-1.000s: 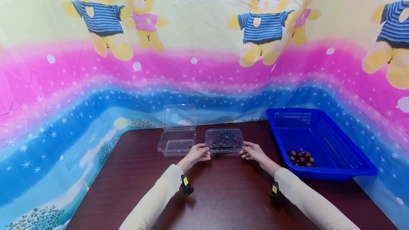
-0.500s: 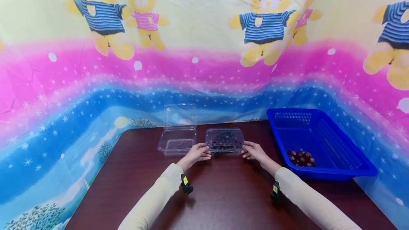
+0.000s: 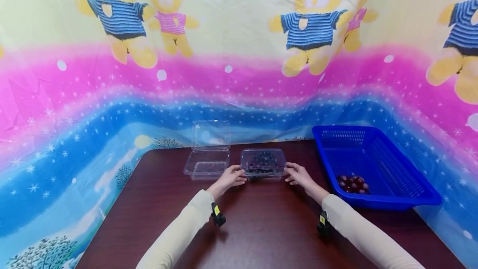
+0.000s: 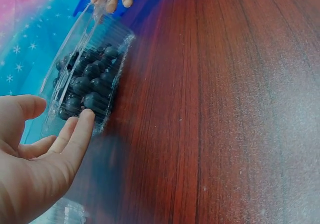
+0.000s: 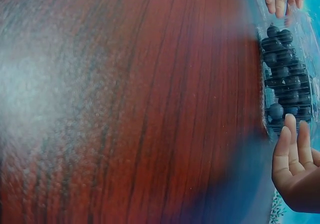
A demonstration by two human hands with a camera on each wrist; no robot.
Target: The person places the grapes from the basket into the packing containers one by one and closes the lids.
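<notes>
Clear plastic box [image 3: 263, 163] of dark round fruit [image 4: 87, 84] is sitting, seemingly packed, on the brown tabletop [image 3: 254, 223]; we are flanking it, left grip [image 3: 228, 178] and right grip [image 3: 300, 177] uncurled, the open plastic box [image 3: 207, 164] apparently unfilled.

A makeshift, draped-off work corner; teddy-bear cloth [image 3: 231, 90] surrounds a wood-grain table [image 3: 265, 227].

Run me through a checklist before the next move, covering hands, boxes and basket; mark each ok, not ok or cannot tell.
1. Left hand and right hand at opposite ends of the filled box: ok.
2. Its lid lowered: ok.
3. Lid latched: cannot tell.
4. Dark fruit inside that box: ok.
5. Second box open and empty: ok.
6. Basket emptied: not ok; red fruit lies in it.
</notes>
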